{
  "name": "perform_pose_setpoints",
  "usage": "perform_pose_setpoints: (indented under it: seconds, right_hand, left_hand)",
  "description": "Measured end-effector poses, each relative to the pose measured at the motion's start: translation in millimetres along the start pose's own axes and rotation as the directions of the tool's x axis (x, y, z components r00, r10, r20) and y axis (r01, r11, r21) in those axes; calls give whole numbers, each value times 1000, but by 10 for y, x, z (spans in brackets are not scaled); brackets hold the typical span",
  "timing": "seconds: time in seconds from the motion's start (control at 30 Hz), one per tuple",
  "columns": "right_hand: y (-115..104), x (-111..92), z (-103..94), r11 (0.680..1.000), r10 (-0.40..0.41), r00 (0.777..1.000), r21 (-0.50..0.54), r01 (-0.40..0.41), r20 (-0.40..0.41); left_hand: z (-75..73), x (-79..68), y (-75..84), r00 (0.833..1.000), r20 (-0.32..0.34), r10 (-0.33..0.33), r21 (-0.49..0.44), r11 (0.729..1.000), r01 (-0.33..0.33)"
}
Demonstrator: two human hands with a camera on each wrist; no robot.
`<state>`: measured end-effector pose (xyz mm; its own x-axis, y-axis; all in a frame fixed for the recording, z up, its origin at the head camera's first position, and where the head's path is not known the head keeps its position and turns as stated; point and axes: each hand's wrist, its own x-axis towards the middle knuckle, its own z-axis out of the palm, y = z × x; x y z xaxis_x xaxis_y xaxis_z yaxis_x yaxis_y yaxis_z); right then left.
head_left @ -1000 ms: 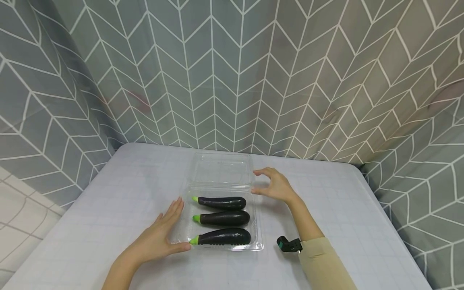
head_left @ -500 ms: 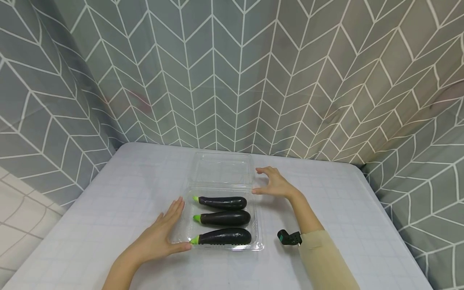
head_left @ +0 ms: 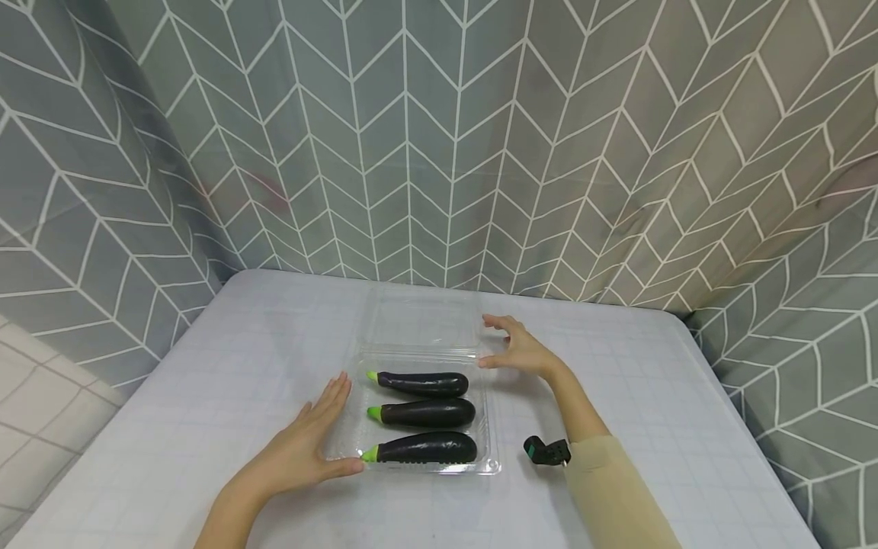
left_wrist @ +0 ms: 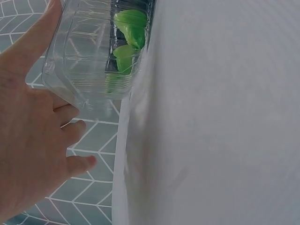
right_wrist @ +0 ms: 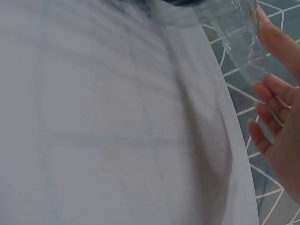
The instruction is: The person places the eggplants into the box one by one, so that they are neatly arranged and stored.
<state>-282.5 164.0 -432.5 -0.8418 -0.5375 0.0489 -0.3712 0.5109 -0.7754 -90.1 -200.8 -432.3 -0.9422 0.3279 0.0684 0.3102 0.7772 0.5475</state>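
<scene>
In the head view a clear plastic clamshell box (head_left: 491, 427) lies on the table with its lid (head_left: 421, 316) folded back toward the wall. Three dark eggplants with green stem ends lie in its base, one above another: the far eggplant (head_left: 425, 383), the middle eggplant (head_left: 432, 412) and the near eggplant (head_left: 428, 448). My left hand (head_left: 302, 446) is spread along the box's left side, thumb near the front corner. On the other side, my right hand (head_left: 524, 347) stands by the hinge, thumb and fingers apart. The left wrist view shows green stem ends (left_wrist: 131, 26) through the box wall.
A white cloth covers the table (head_left: 274, 335). A small black device (head_left: 546, 451) sits at the right sleeve's cuff (head_left: 597, 457). Grey curtain (head_left: 439, 152) with white lines hangs behind the table and at both sides.
The lid has a slightly different glare. Both hands and the eggplants keep practically the same places; the right hand's fingers have shifted a little.
</scene>
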Motion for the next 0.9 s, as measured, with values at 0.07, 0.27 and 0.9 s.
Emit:
perform_pose_setpoints:
  seconds: [0.07, 0.27, 0.9]
  right_hand:
    - [-5, -18, 25, 998, -55, 997, 17, 56, -59]
    - [-102, -105, 100, 978, -200, 959, 16, 207, -200]
    - [-321, -595, 121, 945, -323, 921, -24, 326, -219]
  left_hand:
    - [-4, 0, 9, 1000, -1, 4, 0, 1000, -4]
    - [-15, -1, 27, 1000, -9, 7, 3, 1000, -7]
    - [-9, -8, 63, 1000, -25, -6, 33, 999, 7]
